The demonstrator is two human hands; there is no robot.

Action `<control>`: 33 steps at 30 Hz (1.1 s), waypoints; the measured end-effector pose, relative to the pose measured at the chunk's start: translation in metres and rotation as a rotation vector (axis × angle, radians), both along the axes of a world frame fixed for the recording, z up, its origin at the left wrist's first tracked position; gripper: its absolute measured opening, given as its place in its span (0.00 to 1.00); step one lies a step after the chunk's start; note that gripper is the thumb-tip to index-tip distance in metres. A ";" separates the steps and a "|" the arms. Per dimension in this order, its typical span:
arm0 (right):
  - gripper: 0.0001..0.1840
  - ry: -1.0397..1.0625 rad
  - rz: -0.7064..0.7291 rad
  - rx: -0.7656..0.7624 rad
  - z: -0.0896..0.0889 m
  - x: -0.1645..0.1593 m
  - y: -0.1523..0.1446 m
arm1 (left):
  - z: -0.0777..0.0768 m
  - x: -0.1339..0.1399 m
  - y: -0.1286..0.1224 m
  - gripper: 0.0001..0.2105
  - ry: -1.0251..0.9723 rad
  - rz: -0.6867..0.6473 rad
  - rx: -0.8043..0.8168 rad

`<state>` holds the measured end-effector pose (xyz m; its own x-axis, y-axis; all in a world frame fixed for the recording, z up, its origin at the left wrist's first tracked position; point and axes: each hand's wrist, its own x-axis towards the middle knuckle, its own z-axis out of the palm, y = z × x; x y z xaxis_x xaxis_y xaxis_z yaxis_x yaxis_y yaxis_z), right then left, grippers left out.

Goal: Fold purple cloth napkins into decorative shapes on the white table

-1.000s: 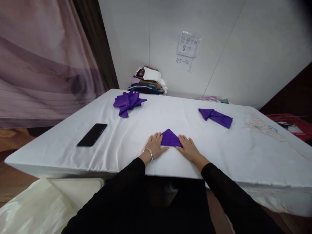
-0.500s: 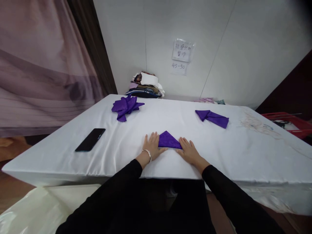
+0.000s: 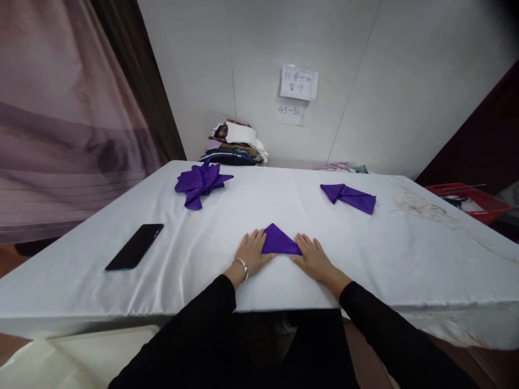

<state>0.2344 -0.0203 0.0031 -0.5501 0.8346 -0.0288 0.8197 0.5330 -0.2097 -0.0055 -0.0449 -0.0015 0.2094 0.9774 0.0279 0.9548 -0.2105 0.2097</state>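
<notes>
A purple cloth napkin, folded into a flat triangle with its peak pointing away from me, lies near the front of the table. My left hand rests flat on its left corner, fingers stretched out, with a silver bangle at the wrist. On the right corner lies my right hand, also flat and open. Both hands cover the napkin's ends, so those corners are hidden.
The white cloth-covered table also bears a black phone, a ruffled purple napkin and a folded purple napkin. Stacked clothes stand behind it by the wall; a red basket is at the right.
My view has shifted slightly, so everything on the table appears a little lower and further left. Both hands stay flat on the triangle's corners; its fold looks the same.
</notes>
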 end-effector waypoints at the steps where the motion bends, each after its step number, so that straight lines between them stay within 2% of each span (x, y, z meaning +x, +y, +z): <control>1: 0.38 0.009 -0.001 -0.028 0.004 0.000 0.001 | 0.001 -0.003 -0.002 0.37 -0.001 0.016 -0.003; 4: 0.35 0.045 -0.010 -0.091 0.018 -0.003 0.005 | 0.005 -0.009 -0.005 0.33 -0.024 0.065 -0.008; 6: 0.30 0.081 0.000 -0.101 0.029 -0.011 0.011 | 0.005 -0.012 -0.005 0.29 -0.038 0.080 -0.015; 9: 0.23 0.138 0.022 -0.077 0.041 -0.034 0.024 | 0.003 -0.017 0.000 0.24 -0.025 0.064 0.000; 12: 0.21 0.147 -0.026 -0.053 0.044 -0.064 0.043 | -0.005 -0.022 0.005 0.23 -0.007 0.047 0.041; 14: 0.25 0.157 -0.071 -0.084 0.042 -0.083 0.057 | -0.012 -0.025 0.008 0.23 -0.007 0.039 0.065; 18: 0.37 0.253 -0.120 -0.242 0.040 -0.107 0.083 | -0.027 -0.033 0.013 0.22 -0.073 0.027 0.167; 22: 0.42 0.483 -0.200 -0.516 0.036 -0.107 0.092 | -0.032 -0.040 0.019 0.21 -0.269 0.060 0.285; 25: 0.43 0.744 -0.280 -0.721 0.034 -0.095 0.085 | -0.020 -0.042 0.022 0.22 -0.421 0.115 0.260; 28: 0.42 0.911 -0.281 -0.813 0.036 -0.080 0.072 | 0.001 -0.041 0.022 0.18 -0.548 0.169 0.083; 30: 0.40 0.938 -0.262 -0.833 0.039 -0.068 0.066 | 0.016 -0.037 0.019 0.13 -0.652 0.179 -0.076; 33: 0.40 0.889 -0.237 -0.839 0.044 -0.048 0.062 | 0.032 -0.030 0.016 0.16 -0.872 0.193 -0.221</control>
<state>0.1868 0.0415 0.0470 -0.4900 0.8200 -0.2958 0.2773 -0.1751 -0.9447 -0.0357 -0.0294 0.0309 0.0347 0.9952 -0.0918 0.4539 0.0661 0.8886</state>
